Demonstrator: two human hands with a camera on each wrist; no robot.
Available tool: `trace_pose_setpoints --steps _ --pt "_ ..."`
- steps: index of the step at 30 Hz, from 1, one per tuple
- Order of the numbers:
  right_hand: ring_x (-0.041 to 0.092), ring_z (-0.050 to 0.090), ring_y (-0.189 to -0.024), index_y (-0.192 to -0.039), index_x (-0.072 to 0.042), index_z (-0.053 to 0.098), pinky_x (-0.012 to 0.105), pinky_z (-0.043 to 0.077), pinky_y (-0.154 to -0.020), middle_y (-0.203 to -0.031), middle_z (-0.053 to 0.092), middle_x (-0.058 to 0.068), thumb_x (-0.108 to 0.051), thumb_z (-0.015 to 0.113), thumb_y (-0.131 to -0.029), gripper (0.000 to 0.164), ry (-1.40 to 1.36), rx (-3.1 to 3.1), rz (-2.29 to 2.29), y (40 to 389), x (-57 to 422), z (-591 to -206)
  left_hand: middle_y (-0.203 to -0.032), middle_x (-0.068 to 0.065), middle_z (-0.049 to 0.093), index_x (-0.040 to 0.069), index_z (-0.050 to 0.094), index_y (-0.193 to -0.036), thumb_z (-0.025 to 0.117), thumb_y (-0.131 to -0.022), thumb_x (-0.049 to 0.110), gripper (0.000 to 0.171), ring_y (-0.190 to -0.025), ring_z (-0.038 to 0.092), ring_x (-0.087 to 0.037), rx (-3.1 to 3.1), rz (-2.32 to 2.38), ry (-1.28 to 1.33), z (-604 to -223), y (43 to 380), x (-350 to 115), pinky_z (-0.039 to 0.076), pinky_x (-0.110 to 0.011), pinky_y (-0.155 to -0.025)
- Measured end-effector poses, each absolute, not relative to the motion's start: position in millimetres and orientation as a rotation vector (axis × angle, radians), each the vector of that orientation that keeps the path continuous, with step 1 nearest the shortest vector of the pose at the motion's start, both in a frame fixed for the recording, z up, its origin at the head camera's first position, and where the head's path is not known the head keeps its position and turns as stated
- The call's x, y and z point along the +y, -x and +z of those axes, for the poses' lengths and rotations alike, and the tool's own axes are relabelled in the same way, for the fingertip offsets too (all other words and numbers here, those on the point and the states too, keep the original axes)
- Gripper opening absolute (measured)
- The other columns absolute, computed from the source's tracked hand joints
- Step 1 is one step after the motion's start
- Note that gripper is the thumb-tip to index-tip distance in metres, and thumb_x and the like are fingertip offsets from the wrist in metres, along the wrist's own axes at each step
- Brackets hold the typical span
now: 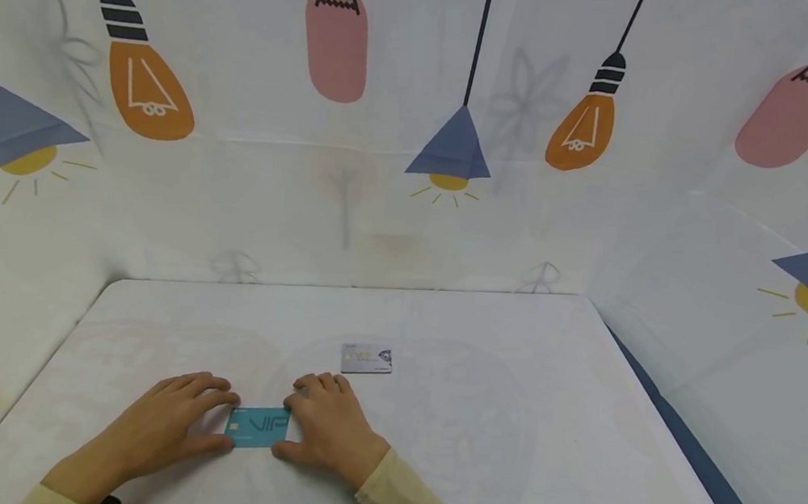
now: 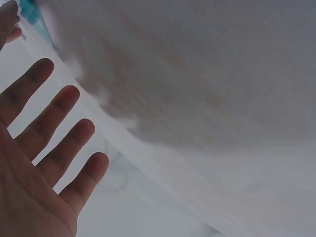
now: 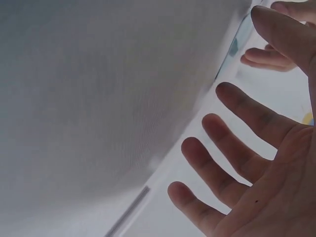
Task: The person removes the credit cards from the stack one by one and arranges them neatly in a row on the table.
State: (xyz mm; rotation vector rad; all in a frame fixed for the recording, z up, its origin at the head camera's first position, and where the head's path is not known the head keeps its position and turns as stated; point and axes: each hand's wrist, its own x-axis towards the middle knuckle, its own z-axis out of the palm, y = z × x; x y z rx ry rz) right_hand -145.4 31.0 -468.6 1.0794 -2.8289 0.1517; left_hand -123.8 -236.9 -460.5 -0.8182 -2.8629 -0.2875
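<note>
A teal card (image 1: 257,428) with "VIP" lettering and a chip lies flat on the white table, between both hands. At its left end, the thumb and index finger of my left hand (image 1: 172,420) hold the near and far corners. My right hand (image 1: 332,428) holds the right end the same way, between thumb and index finger. The other fingers are spread off the card, as the left wrist and right wrist views show. Just beyond the right fingertips lies a silver-grey card (image 1: 367,359) with a dark pattern at its right end.
The white table (image 1: 504,424) stretches out on both sides and ends at a straight back edge. White cloth (image 1: 392,226) printed with lamps and bulbs hangs behind it and at the sides. A strip of blue (image 1: 705,468) runs along the table's right edge.
</note>
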Motion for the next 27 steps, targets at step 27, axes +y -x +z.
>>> trace_pose_setpoints --steps 27 --pt "0.021 0.054 -0.124 -0.135 -0.021 0.061 0.042 0.046 -0.106 -0.135 0.058 0.0 -0.058 0.073 -0.087 0.062 -0.844 -2.847 0.406 191.7 117.0 -452.5 -0.132 -0.009 0.064 0.016 0.069 -0.127 0.071 -0.092 0.048 0.047 -0.125 0.057 -0.034 -2.89 -0.39 0.856 -453.9 182.8 -162.1 0.044 -0.06 -0.103"
